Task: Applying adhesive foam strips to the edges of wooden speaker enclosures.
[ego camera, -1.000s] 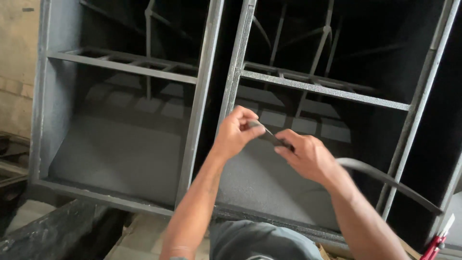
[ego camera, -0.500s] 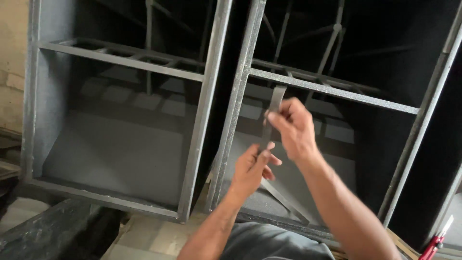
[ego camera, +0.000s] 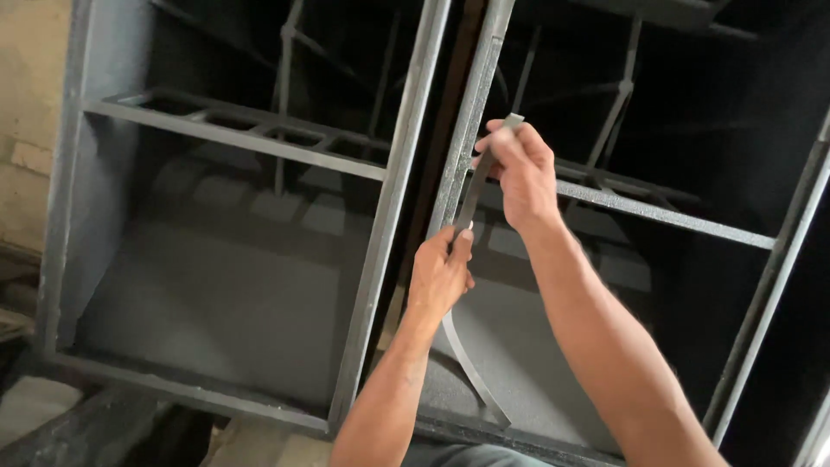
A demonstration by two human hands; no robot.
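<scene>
Head view, looking at two large dark grey cabinets side by side. Right hand sits just right of frame centre, approx 1 o'clock from centre; its grip is pinched closed on the top end of a thin dark strip, end of strip poking out above the fingers. Left hand is below it, approx 7 o'clock from the right hand, thumb and fingers pressed together on the same strip further down. Strip runs taut betw. the two hands, slightly tilted, then hangs loose under the left hand and curves down toward 5 o'clock, lower end reaching the floor panel of the right cabinet. Strip lies just in front of the right cabinet's left front edge; cannot tell whether it touches that edge. Left cabinet fills the 9 o'clock half of frame: textured grey inner panels, slotted cross brace across upper part, thin struts behind. Right cabinet has a similar cross brace running toward 3 o'clock behind the right hand. Narrow gap betw. the two cabinets, brownish surface visible inside. Pale wall at far 9 o'clock. Both forearms enter from 6 o'clock, bare. Bottom edge at approx 7 o'clock: pale floor patches and dark debris, detail too blurred to ID.
</scene>
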